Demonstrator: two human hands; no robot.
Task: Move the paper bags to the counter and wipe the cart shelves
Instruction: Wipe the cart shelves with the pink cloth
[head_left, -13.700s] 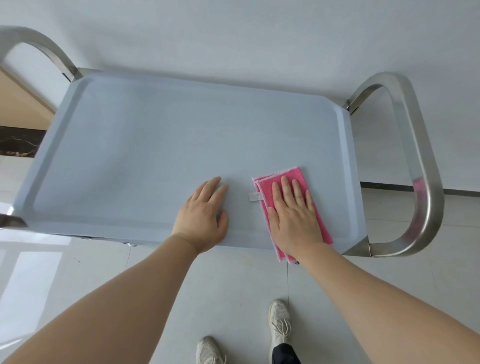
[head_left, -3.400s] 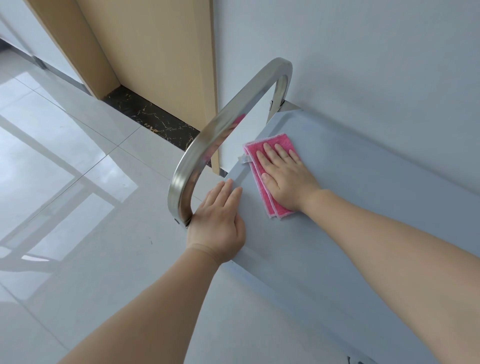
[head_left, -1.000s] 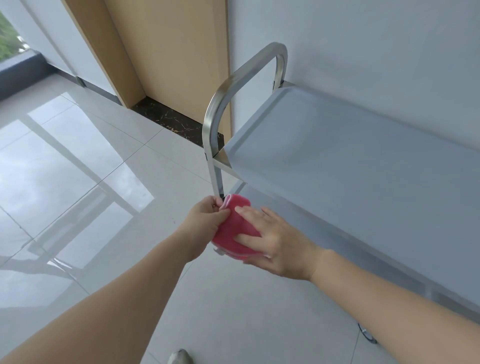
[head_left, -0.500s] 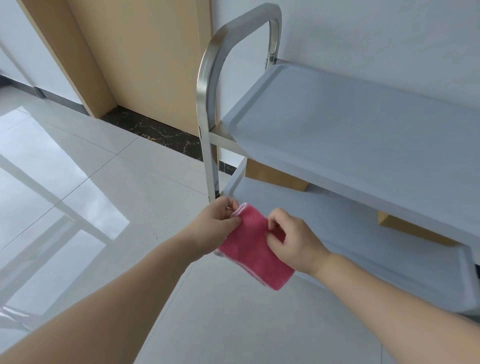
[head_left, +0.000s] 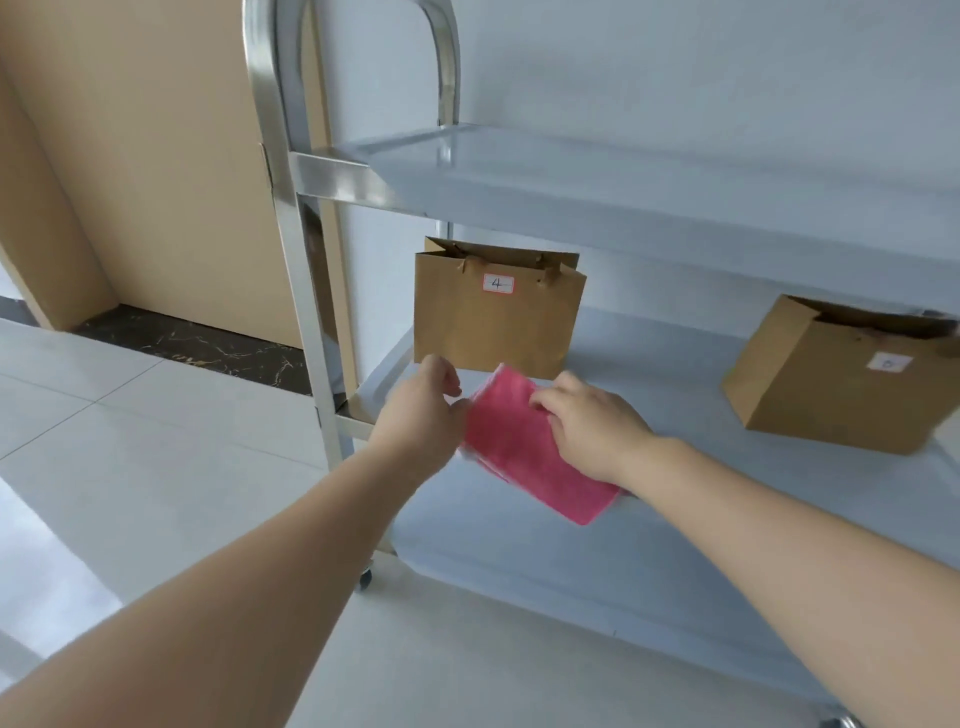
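Observation:
Both hands hold a folded pink cloth (head_left: 530, 457) just above the front left of the cart's lower shelf (head_left: 649, 545). My left hand (head_left: 423, 410) pinches its left edge, and my right hand (head_left: 587, 423) grips its upper right part. A brown paper bag labelled 4 (head_left: 493, 317) stands upright at the back left of that shelf, behind the cloth. A second brown paper bag (head_left: 841, 384) with a white label sits at the right of the same shelf. The upper shelf (head_left: 649, 176) is bare.
The cart's steel handle frame (head_left: 283, 171) rises at the left, with a caster (head_left: 366, 577) below. A grey wall stands behind the cart. A wooden door panel (head_left: 156, 156) and a dark marble threshold (head_left: 202, 348) lie to the left. Glossy white floor tiles (head_left: 156, 467) spread in front.
The view has dropped to the lower shelf, bringing both paper bags into sight. My hands carried the cloth from the top shelf down to the lower one, still holding it between them.

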